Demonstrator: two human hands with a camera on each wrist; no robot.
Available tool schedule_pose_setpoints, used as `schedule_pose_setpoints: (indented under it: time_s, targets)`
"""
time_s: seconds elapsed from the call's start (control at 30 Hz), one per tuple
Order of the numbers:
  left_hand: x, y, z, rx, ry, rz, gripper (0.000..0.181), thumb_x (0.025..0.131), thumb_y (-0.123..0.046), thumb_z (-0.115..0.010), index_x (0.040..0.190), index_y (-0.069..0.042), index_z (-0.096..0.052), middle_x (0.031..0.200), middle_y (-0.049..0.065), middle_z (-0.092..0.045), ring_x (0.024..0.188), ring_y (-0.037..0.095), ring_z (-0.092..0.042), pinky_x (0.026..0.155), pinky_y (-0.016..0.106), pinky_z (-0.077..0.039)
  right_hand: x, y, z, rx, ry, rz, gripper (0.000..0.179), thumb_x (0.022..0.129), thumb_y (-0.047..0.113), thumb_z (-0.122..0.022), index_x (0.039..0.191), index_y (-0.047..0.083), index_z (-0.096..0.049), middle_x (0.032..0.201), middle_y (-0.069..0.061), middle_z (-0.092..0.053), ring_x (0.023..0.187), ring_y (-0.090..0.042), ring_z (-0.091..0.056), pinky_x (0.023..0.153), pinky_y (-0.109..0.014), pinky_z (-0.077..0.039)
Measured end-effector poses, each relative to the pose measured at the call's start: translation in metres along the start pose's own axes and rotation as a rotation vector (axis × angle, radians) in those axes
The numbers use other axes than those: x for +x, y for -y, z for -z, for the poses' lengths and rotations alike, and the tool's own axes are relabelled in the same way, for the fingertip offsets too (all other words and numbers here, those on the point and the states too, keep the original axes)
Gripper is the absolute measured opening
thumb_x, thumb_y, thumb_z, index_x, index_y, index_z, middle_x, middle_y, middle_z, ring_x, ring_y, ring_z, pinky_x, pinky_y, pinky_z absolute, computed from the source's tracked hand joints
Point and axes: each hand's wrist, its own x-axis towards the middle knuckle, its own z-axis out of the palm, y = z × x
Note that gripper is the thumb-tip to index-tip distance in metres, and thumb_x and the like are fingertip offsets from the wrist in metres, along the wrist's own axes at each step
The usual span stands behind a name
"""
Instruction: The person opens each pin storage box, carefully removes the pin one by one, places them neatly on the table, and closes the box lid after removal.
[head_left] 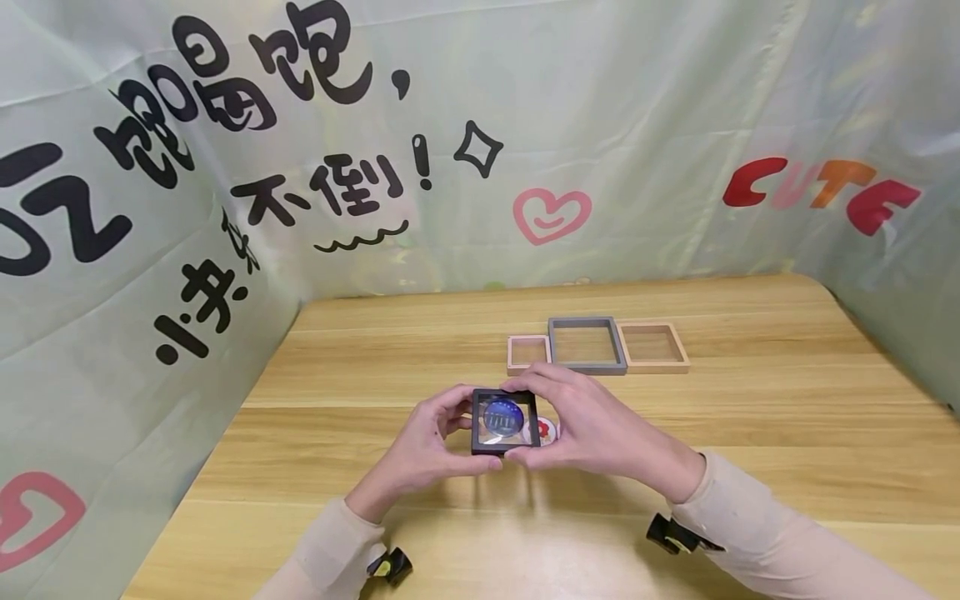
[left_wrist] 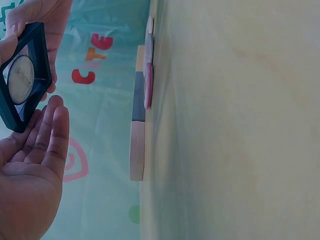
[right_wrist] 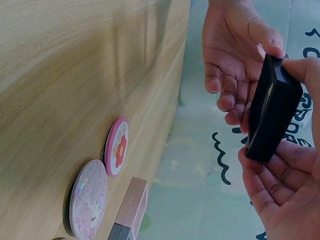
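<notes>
Both hands hold up a small black square display frame (head_left: 475, 425) above the table. A round blue badge (head_left: 503, 418) shows in its clear window. With thumb below and fingers along the top, my right hand (head_left: 588, 421) grips its right side. The left hand (head_left: 425, 442) is at the left side, its thumb along the lower edge; in the left wrist view its fingers (left_wrist: 42, 145) stretch out loosely beside the frame. A white badge with a red flower (head_left: 543, 431) is partly hidden by the right hand. Beside it a pink cartoon badge (right_wrist: 89, 200) lies on the table.
At the back of the wooden table (head_left: 337, 358) three frames stand in a row: small pink (head_left: 511, 357), larger grey (head_left: 588, 368) and tan (head_left: 660, 367). A printed cloth (head_left: 637, 125) surrounds the table's back and sides.
</notes>
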Motion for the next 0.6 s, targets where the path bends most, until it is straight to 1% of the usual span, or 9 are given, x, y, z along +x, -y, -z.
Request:
schedule_pose_setpoints:
  time_s: [0.1,0.3,0.6]
  targets:
    - [0.0001,0.0011,-0.0004,0.004,-0.001,0.0,0.071,0.078,-0.006,-0.092,0.142,-0.006,-0.062,0.131,0.014,-0.069,0.114,0.016,-0.068,0.105,0.031,-0.06,-0.0004,-0.0013,0.0001,0.012,0.005,-0.004,0.065,0.08,0.047,-0.09,0.133,0.013,-0.071,0.127,0.002,-0.072,0.112,-0.013,-0.069,0.096,-0.04,-0.062]
    - [-0.0011,0.0004,0.0009,-0.001,-0.001,0.006,0.071,0.077,-0.005,-0.093,0.142,-0.007,-0.063,0.128,0.013,-0.07,0.113,0.017,-0.069,0.105,0.031,-0.06,0.0007,-0.0006,0.0017,0.044,0.013,-0.008,0.064,0.081,0.048,-0.09,0.131,0.013,-0.072,0.126,0.002,-0.073,0.109,-0.012,-0.069,0.093,-0.04,-0.062]
    - [-0.0007,-0.0002,0.0006,-0.028,-0.016,0.019,0.069,0.077,-0.004,-0.093,0.14,-0.006,-0.063,0.13,0.014,-0.069,0.113,0.015,-0.068,0.102,0.029,-0.06,0.002,0.0009,0.0024,0.046,0.005,-0.029,0.065,0.079,0.047,-0.091,0.131,0.013,-0.072,0.125,0.002,-0.074,0.106,-0.011,-0.069,0.09,-0.038,-0.062]
